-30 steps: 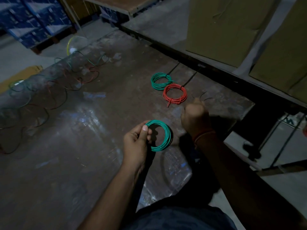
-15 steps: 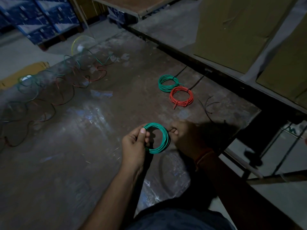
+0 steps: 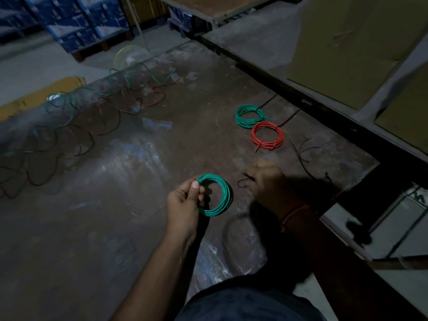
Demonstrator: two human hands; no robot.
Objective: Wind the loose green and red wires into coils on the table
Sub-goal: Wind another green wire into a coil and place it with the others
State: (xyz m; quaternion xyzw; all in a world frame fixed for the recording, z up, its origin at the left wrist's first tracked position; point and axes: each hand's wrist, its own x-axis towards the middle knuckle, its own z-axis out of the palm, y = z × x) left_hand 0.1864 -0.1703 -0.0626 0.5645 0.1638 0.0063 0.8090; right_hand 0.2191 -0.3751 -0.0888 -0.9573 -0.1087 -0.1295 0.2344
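Loose green and red wires [image 3: 97, 112] sprawl far left of the held green coil [image 3: 216, 195], bare scuffed table [image 3: 115, 228] between. The left hand [image 3: 185, 205] pinches that coil; the right hand [image 3: 268, 181] (blurred) pinches a thin black tie [image 3: 243, 181]. Beyond, finished green coil [image 3: 249, 115] and red coil [image 3: 266, 136] lie near the table's far edge.

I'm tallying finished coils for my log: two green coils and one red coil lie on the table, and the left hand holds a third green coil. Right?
Not quite. The head view shows only one green coil lying on the table, next to the red coil. The coil that the left hand holds is the second green coil, not a third.
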